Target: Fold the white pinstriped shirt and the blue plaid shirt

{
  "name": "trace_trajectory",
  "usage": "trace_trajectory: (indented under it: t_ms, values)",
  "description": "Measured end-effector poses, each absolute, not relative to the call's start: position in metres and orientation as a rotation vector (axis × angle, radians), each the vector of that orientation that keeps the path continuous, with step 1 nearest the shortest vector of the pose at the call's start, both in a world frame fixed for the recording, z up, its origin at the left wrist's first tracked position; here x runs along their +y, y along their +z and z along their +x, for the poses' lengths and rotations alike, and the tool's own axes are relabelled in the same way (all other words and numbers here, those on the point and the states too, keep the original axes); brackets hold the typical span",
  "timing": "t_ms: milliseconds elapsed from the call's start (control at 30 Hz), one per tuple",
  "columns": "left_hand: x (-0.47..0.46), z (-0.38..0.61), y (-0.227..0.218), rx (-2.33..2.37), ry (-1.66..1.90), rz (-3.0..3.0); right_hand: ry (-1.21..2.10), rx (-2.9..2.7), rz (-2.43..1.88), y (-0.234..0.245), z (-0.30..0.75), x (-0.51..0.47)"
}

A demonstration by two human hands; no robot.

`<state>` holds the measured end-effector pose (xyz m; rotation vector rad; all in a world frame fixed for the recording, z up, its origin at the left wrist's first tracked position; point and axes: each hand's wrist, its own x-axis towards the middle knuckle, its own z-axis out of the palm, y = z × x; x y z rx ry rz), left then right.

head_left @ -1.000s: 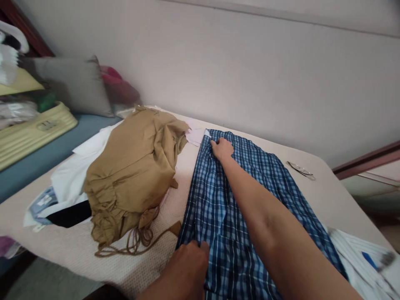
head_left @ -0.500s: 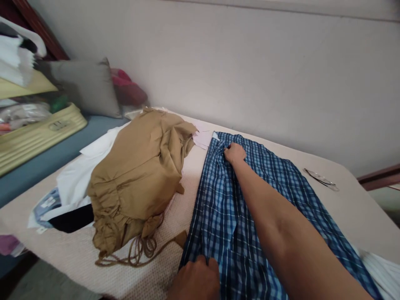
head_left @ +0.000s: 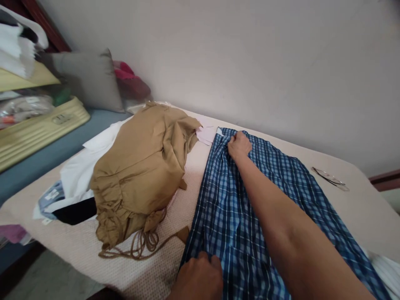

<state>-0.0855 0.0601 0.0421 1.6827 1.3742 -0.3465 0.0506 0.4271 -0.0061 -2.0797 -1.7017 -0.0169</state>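
A blue checked garment [head_left: 225, 208] lies spread along a beige padded table [head_left: 359, 212]. My right hand [head_left: 239, 145] reaches across it to its far end and pinches the cloth there, fingers closed. At the near edge of the table my left hand [head_left: 198, 277] grips the garment's near left hem with curled fingers. Between the two hands the cloth lies fairly flat with a few lengthwise folds.
A crumpled tan garment [head_left: 142, 171] with loose drawstrings lies left of the checked one, over white clothes [head_left: 79, 177]. A pair of glasses [head_left: 331, 179] lies at the table's far right. A grey cushion [head_left: 87, 81], a red bag [head_left: 131, 83] and a yellow case [head_left: 40, 129] sit further left.
The view has shifted slightly. My right hand has edged a little further up the checked garment's far end. My left hand keeps its hold at the near hem.
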Motion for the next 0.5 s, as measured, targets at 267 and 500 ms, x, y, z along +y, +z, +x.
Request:
trace_trajectory:
  t_ms: [267, 500]
  values:
    - [0.060, -0.087, 0.042, 1.348, -0.318, 1.654, 0.175, -1.810, -2.150, -0.014, 0.024, 0.426]
    - [0.051, -0.088, 0.030, 1.370, -0.176, 1.697, 0.106, -1.767, -2.050, -0.015, 0.022, 0.422]
